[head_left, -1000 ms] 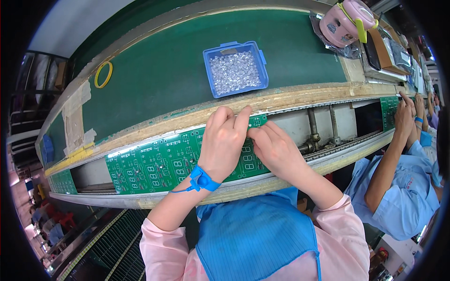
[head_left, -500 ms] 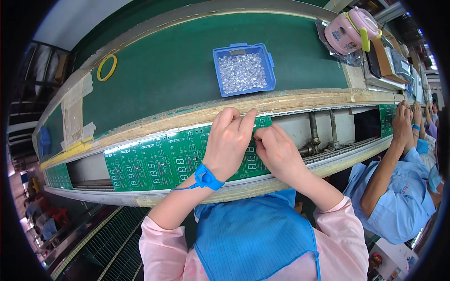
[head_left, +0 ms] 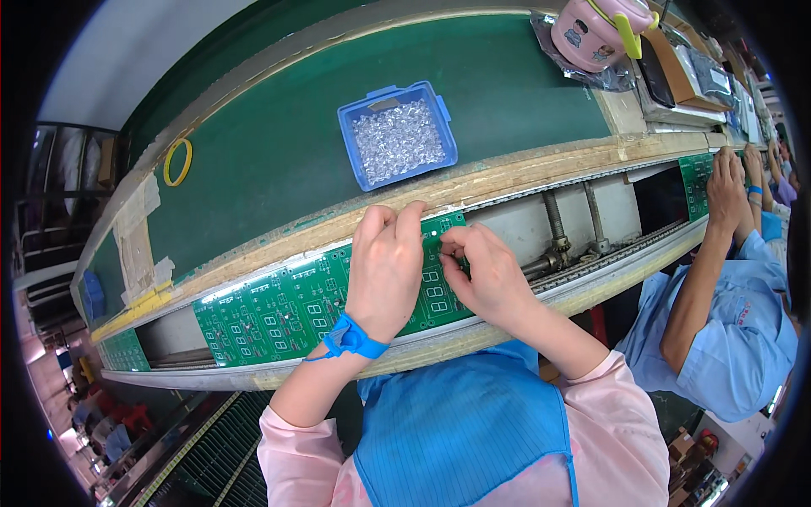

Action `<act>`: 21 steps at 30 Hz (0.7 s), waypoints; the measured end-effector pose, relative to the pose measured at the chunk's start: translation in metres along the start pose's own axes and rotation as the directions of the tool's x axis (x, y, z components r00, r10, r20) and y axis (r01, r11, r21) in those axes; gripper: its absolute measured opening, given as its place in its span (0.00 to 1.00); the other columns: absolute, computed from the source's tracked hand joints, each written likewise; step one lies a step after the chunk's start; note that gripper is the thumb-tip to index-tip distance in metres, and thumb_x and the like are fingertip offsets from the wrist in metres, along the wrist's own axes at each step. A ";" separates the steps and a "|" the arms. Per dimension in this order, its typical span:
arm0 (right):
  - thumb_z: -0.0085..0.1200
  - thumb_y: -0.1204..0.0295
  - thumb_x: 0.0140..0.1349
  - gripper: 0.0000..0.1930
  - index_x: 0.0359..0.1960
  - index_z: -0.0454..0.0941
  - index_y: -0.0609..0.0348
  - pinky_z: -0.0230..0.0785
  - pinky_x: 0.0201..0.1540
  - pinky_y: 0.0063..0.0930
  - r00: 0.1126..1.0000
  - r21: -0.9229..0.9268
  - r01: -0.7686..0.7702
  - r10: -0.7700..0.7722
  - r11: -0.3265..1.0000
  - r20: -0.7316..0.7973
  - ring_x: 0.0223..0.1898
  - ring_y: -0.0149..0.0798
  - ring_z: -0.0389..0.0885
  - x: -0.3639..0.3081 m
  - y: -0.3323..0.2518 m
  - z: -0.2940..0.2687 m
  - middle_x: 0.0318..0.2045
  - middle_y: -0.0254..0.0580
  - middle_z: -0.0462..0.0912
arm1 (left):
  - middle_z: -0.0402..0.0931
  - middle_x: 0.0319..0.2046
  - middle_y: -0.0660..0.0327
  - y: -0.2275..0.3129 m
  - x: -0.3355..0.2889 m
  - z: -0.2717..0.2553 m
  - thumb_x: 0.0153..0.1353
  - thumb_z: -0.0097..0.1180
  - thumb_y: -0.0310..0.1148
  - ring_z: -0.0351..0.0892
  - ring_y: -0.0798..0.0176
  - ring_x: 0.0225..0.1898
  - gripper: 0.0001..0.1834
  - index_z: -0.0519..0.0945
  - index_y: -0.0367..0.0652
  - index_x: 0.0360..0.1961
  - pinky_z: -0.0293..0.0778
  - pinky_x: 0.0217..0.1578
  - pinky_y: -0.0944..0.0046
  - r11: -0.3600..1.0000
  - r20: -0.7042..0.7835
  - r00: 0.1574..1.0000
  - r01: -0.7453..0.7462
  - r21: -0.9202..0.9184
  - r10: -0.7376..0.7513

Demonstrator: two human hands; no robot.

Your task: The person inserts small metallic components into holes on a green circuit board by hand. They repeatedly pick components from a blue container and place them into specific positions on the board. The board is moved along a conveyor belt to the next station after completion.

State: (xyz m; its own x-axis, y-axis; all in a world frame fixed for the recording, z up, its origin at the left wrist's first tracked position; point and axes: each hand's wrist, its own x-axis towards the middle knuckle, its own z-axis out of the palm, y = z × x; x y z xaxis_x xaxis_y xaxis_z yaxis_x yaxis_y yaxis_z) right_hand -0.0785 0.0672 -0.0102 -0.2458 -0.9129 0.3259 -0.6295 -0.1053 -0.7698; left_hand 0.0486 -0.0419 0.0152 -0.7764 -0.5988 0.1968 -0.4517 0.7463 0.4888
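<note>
- Left hand (head_left: 384, 270): lies palm down on the green circuit board (head_left: 329, 304), fingers stretched flat with their tips at the board's far edge; grips nothing, presses the board steady. A blue wrist strap (head_left: 353, 336) sits on this wrist.
- Right hand (head_left: 486, 275): fingers curled and pinched together over the board's right part, just beside the left fingertips. Whether a small part sits in the pinch cannot be told; the fingers hide it.
- Green circuit board: long panel printed with white digit outlines, lying in the conveyor rail (head_left: 557, 283) directly before the person, under both hands.
- Blue tray (head_left: 397, 135): on the green belt beyond the board, filled with small clear parts, apart from both hands.
- Step in hand, as judged: seating a small part into the board at the right-hand pinch.
- Next move calls for, as judged: a fine downward press at the pinch while the left hand holds the board flat.
- Neighbouring worker's hand (head_left: 726, 177): on another board farther right.
- Pink cup (head_left: 596, 34) and yellow ring (head_left: 177, 160): on the belt, well apart.
</note>
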 end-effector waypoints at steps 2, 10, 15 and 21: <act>0.58 0.87 0.53 0.18 0.45 0.71 0.64 0.72 0.37 0.43 1.000 0.014 -0.009 0.009 1.000 -0.014 0.34 0.50 0.77 -0.001 0.000 0.001 0.34 0.47 0.78 | 0.81 0.29 0.56 0.001 0.002 -0.001 0.51 0.59 0.16 0.77 0.52 0.40 0.22 0.76 0.33 0.50 0.74 0.44 0.55 1.000 0.015 1.000 -0.009 0.020 0.009; 0.56 0.87 0.52 0.18 0.45 0.71 0.63 0.72 0.38 0.43 1.000 -0.009 -0.012 0.012 1.000 -0.009 0.34 0.51 0.76 -0.002 0.001 0.001 0.33 0.48 0.78 | 0.79 0.26 0.55 0.013 0.012 -0.004 0.51 0.59 0.17 0.76 0.52 0.39 0.23 0.77 0.33 0.51 0.73 0.43 0.54 0.989 0.062 0.996 -0.077 0.128 0.070; 0.56 0.87 0.52 0.17 0.44 0.71 0.63 0.72 0.37 0.43 1.000 -0.010 0.006 -0.006 1.000 -0.013 0.34 0.51 0.77 0.000 -0.001 0.000 0.32 0.48 0.78 | 0.78 0.27 0.53 0.018 0.010 -0.011 0.43 0.59 0.19 0.74 0.52 0.40 0.24 0.76 0.30 0.46 0.72 0.44 0.56 0.967 0.066 0.994 -0.102 0.232 0.089; 0.56 0.87 0.54 0.15 0.43 0.71 0.63 0.72 0.37 0.44 1.000 -0.001 -0.003 0.003 1.000 -0.003 0.34 0.52 0.77 -0.001 0.001 -0.002 0.31 0.48 0.78 | 0.79 0.30 0.55 0.011 0.038 -0.043 0.52 0.65 0.26 0.74 0.51 0.41 0.16 0.82 0.37 0.44 0.70 0.44 0.53 0.958 -0.042 0.997 -0.051 0.282 0.066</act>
State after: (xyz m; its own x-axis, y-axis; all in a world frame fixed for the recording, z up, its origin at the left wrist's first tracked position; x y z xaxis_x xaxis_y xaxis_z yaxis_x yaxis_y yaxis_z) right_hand -0.0806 0.0690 -0.0098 -0.2497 -0.9120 0.3255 -0.6294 -0.1026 -0.7702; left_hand 0.0334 -0.0685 0.0650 -0.7851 -0.5602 0.2641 -0.5171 0.8276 0.2184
